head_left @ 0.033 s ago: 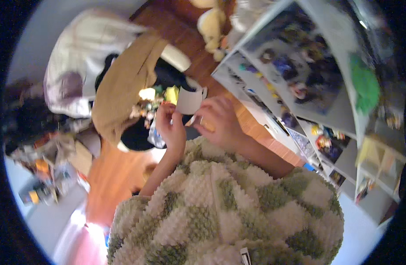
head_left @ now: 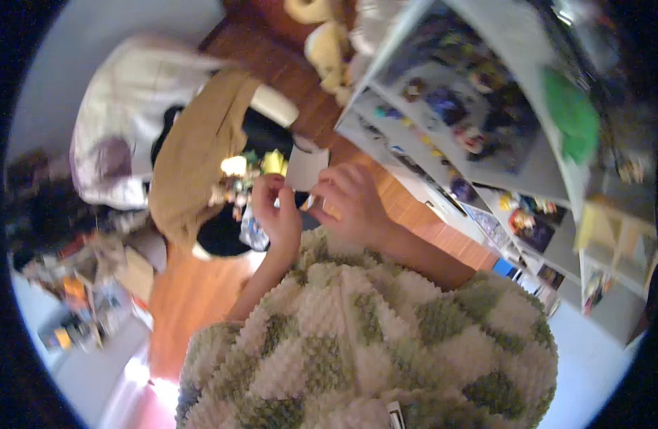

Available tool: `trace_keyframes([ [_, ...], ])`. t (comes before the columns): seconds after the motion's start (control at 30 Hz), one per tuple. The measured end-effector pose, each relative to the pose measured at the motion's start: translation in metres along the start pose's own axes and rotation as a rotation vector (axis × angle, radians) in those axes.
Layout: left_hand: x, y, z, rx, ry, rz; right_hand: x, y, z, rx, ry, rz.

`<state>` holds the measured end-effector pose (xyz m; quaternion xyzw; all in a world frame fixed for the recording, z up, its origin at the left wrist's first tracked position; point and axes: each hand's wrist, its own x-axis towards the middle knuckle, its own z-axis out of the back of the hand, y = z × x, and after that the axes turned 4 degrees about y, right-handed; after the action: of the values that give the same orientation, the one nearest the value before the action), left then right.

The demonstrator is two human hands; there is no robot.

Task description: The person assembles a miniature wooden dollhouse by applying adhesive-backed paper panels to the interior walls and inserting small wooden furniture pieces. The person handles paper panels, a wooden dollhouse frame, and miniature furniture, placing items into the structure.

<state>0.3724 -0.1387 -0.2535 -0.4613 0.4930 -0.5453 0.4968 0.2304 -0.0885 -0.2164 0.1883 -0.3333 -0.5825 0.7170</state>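
Observation:
A blank, pale card (head_left: 307,167) stands between my two hands at the middle of the view. My left hand (head_left: 277,218) is closed, its thumb and finger pinched at the card's lower left corner. On the other side, my right hand (head_left: 356,204) has its fingers bent together beside the card's right edge. Something small and whitish shows at the right fingertips, too blurred to name. Beyond my left hand, a cluster of small figures (head_left: 236,191) and a yellow object (head_left: 274,162) sit on a black surface (head_left: 222,230). A crumpled clear plastic wrapper (head_left: 253,233) lies close to my left wrist.
A brown cloth (head_left: 193,157) drapes over the seat at left, near a white covering (head_left: 121,93). Shelves with figures (head_left: 443,107) stand at right, with a green item (head_left: 572,118) on top. Plush toys (head_left: 325,53) lie at the far side. Cluttered boxes (head_left: 79,286) fill the left.
The whole view has shifted slightly, so the surroundings sit lower and a little to the left at right. Both hands keep nearly the same pose around the card.

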Motion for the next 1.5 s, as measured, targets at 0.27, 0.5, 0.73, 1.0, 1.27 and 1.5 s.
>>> trace_keyframes([
  [0.27,-0.046,-0.091,-0.109,-0.332,0.654,-0.108,-0.089,0.035,0.096,-0.441,-0.446,-0.315],
  [0.5,-0.117,-0.137,-0.176,-0.464,1.097,-0.359,-0.169,0.061,0.146,-0.524,-0.861,-0.531],
  [0.73,-0.157,-0.17,-0.198,-0.476,1.301,-0.368,-0.209,0.083,0.173,-0.657,-1.187,-0.556],
  [1.0,-0.158,-0.204,-0.241,-0.581,1.398,-0.775,-0.249,0.1,0.203,-0.741,-1.329,-0.597],
  [1.27,-0.135,-0.236,-0.301,0.191,0.977,-1.395,-0.279,0.083,0.208,-0.432,-1.569,-0.578],
  [1.5,-0.132,-0.232,-0.313,0.268,0.935,-1.462,-0.285,0.073,0.208,-0.271,-1.615,-0.543],
])
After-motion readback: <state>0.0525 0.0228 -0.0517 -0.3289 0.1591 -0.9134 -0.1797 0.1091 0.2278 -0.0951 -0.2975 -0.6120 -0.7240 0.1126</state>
